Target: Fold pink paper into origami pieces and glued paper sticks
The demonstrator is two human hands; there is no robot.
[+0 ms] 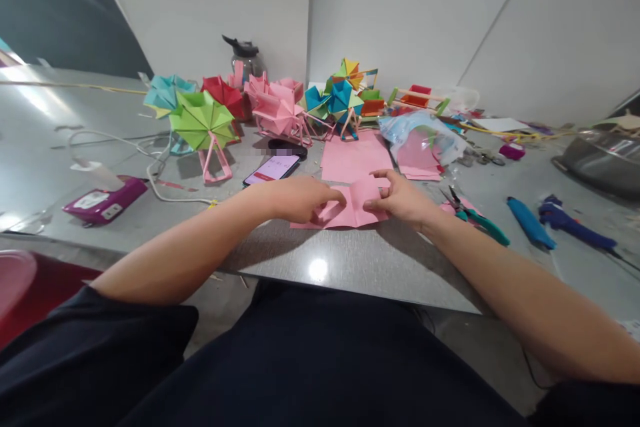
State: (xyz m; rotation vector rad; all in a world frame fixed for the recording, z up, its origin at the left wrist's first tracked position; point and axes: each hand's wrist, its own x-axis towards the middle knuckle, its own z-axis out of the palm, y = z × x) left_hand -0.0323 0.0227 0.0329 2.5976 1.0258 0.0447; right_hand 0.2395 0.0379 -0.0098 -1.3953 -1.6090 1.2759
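A sheet of pink paper (355, 207) with upright creases lies near the front edge of the table, its right part raised. My left hand (310, 199) is on the left part of the sheet, fingers curled down with the thumb and fingertips against it. At the right, my right hand (400, 199) is closed on the lifted part, thumb in front and fingers behind. Just beyond the sheet lies more flat pink paper (355, 157). Green-handled pliers (475, 217) rest to the right of my right hand, on a pink scrap.
Folded-paper wheel models, including a green one (203, 121) and a pink one (277, 107), stand along the back. A phone (273, 168), purple power strip (105, 200), plastic bag (423, 137), blue glue gun (575, 223) and metal bowl (600, 157) surround the work.
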